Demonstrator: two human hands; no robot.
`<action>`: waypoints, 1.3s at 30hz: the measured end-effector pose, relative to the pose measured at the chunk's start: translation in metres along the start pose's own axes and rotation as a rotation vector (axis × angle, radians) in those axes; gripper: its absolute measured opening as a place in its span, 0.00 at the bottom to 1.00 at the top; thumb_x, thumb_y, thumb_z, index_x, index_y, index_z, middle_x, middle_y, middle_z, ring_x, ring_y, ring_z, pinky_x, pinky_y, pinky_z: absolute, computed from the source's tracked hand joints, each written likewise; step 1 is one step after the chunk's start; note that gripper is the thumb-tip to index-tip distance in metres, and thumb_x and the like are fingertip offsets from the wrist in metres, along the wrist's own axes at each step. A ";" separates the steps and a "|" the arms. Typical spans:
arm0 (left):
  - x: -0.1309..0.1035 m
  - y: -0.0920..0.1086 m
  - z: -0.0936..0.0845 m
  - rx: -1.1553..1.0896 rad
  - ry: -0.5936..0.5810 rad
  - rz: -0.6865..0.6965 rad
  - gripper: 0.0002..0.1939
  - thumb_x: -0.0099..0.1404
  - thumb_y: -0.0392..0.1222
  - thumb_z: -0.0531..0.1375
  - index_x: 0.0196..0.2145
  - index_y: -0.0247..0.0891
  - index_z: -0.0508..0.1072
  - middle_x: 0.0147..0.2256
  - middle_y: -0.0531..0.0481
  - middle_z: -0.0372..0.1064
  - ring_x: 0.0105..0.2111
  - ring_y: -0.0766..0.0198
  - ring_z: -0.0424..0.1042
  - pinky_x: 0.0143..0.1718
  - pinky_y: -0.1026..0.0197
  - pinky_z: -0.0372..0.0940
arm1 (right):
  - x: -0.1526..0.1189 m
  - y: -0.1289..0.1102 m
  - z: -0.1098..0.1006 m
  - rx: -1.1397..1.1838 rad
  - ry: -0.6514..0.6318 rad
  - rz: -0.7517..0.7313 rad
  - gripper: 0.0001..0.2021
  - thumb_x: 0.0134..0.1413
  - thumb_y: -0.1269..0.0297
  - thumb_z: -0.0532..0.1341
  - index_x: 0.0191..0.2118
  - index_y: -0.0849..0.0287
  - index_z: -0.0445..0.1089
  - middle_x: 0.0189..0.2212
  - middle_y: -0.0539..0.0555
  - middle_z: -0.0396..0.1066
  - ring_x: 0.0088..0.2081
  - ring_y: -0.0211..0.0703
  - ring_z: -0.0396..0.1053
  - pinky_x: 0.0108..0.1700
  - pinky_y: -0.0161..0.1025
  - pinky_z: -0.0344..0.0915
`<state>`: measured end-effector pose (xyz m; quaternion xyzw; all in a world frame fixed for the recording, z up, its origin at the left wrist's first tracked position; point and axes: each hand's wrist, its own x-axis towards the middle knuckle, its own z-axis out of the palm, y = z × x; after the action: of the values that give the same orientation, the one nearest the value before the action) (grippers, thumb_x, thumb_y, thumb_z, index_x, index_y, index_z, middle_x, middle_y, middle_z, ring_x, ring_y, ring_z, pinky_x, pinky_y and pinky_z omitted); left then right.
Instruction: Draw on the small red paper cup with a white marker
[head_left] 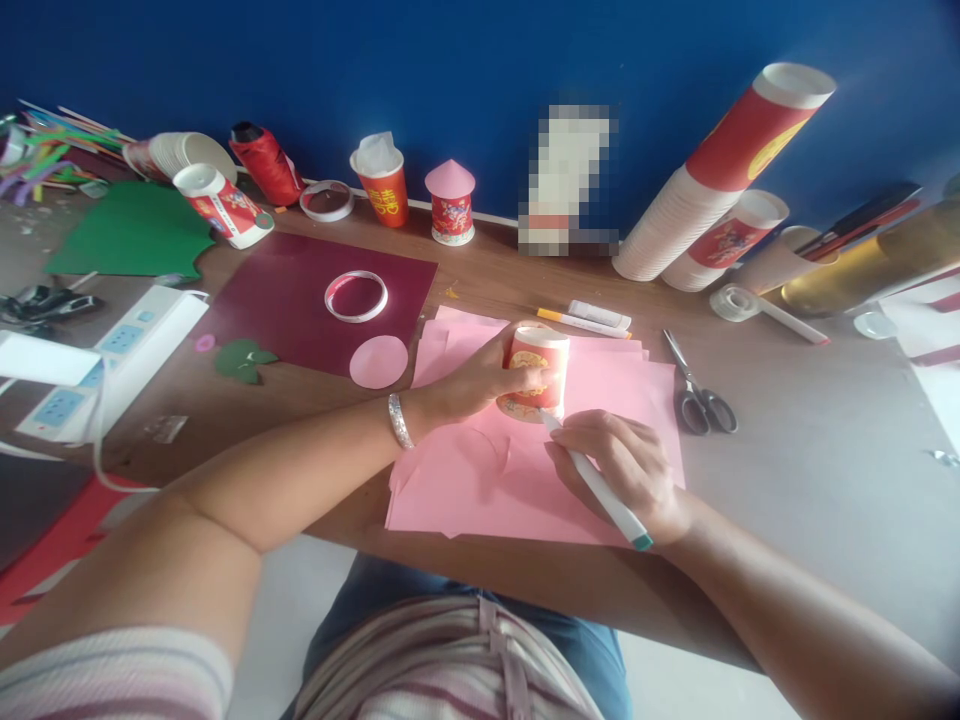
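Note:
My left hand (491, 380) is wrapped round a red paper cup (551, 360) with gold print and a pale band at its lower end. The cup is held over a stack of pink paper sheets (450, 490). Between the fingers of my right hand (626, 465) is a white marker (604, 495) with a green end. Its tip points at the lower band of the cup and looks to be touching it. A cut curved line shows in the top pink sheet below the cup.
Scissors (697, 390) lie right of the pink sheets; a yellow-and-white marker (581, 322) lies behind them. A small cup with a pink cone roof (451, 205) stands by the wall. Tall stacked cups (686, 215) lean at the right. A power strip (112, 360) lies left, near dark red paper (292, 320).

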<state>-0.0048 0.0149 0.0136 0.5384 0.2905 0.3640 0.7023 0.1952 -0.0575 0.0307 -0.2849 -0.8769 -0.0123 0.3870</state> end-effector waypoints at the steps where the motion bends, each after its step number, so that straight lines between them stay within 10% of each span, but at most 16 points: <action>1: 0.000 0.000 0.000 -0.007 0.002 0.001 0.22 0.60 0.47 0.67 0.48 0.38 0.67 0.40 0.48 0.69 0.38 0.64 0.69 0.39 0.60 0.66 | 0.000 0.000 0.000 -0.004 0.000 0.003 0.09 0.61 0.77 0.63 0.43 0.58 0.67 0.30 0.50 0.73 0.28 0.37 0.73 0.30 0.34 0.72; 39: -0.001 0.002 0.001 -0.001 0.031 -0.031 0.23 0.60 0.48 0.68 0.49 0.39 0.66 0.42 0.49 0.67 0.40 0.63 0.68 0.39 0.60 0.67 | -0.002 -0.003 0.001 -0.009 0.037 -0.032 0.10 0.59 0.79 0.64 0.41 0.60 0.67 0.28 0.51 0.71 0.27 0.37 0.70 0.29 0.35 0.72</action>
<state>-0.0047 0.0135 0.0156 0.5278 0.3093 0.3614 0.7037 0.1941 -0.0604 0.0294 -0.2721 -0.8739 -0.0277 0.4018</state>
